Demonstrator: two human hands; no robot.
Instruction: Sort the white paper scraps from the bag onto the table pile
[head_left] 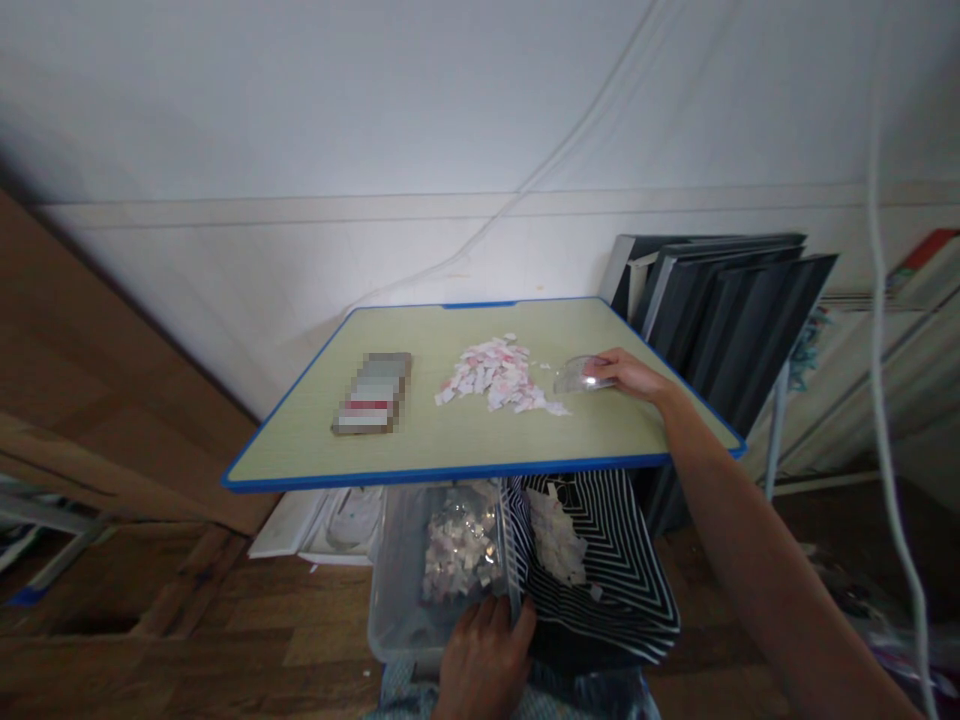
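Head view: the right hand (628, 373) pinches a clear plate (571, 376) beside paper scraps (491, 376), seemingly to sweep, next needing a low edge, while the left hand (487, 652) grips a plastic bin (401, 605).

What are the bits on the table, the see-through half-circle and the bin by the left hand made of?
Bits: probably paper, mostly dull white with pink, since they look thin and flat.
Half-circle: likely clear plastic, smooth and shiny; light glints off and the table shows through.
Bin: seems cloudy plastic, as its walls look milky and half see-through.
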